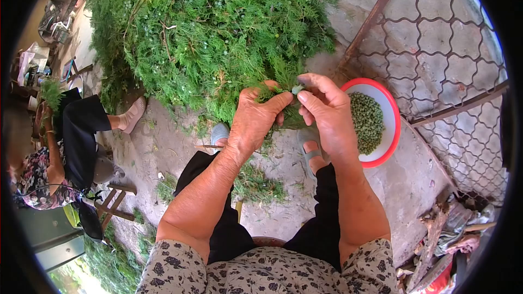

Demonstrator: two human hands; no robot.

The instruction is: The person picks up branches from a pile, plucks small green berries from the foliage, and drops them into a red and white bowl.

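Note:
Between my two hands is a green conifer sprig (287,73) with scale-like leaves. My left hand (257,110) is closed, thumb and fingers pinching the sprig. Thumb and forefinger of my right hand (326,106) meet around a pale green berry (297,89) beside the left thumb tip. Just beyond my hands rises a large heap of cut conifer branches (212,38), dotted with similar berries. To the right of my right hand stands a white basin (388,125) with a red rim, holding a pile of green berries (366,122).
A wire mesh panel with a rusty frame (436,54) leans on the right. At lower right lie wood and scraps (441,239). Another person (81,130) sits at left holding a sprig, near a wooden stool (117,204). Clippings (256,182) litter the concrete floor between my feet.

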